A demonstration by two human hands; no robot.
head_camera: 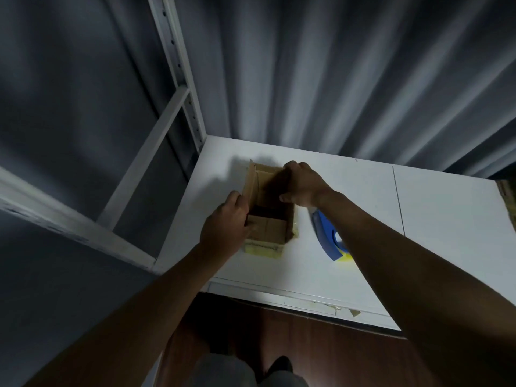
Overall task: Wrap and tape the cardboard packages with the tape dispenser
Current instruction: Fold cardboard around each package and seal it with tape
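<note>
Here, a cardboard box (268,208) at centre frame, standing on the white counter (363,219), flaps not yet closed. Left hand (223,227) at the box's left side, fingers curled round the upright left flap (250,185), thumb on the near flap (265,229) folded inward; grip firmly on the cardboard. Right hand (303,184) over the box's far right edge, fingers bent down over the right flap and pinching it, thumb on the near side of that flap; grip likewise closed on cardboard. Yellowish tape (264,250) along the box's near lower edge, touching the counter.

Just right of the box, partly hidden under the right forearm, the blue tape dispenser (326,236), lying on the counter with a yellow roll (344,256) showing at its near end. Neither hand touching it.

Grey curtain (335,79) across the top of the frame behind the counter. White metal shelf frame (178,79) at upper left. Dark wooden floor (279,331) at the bottom, below the counter's front edge.
</note>
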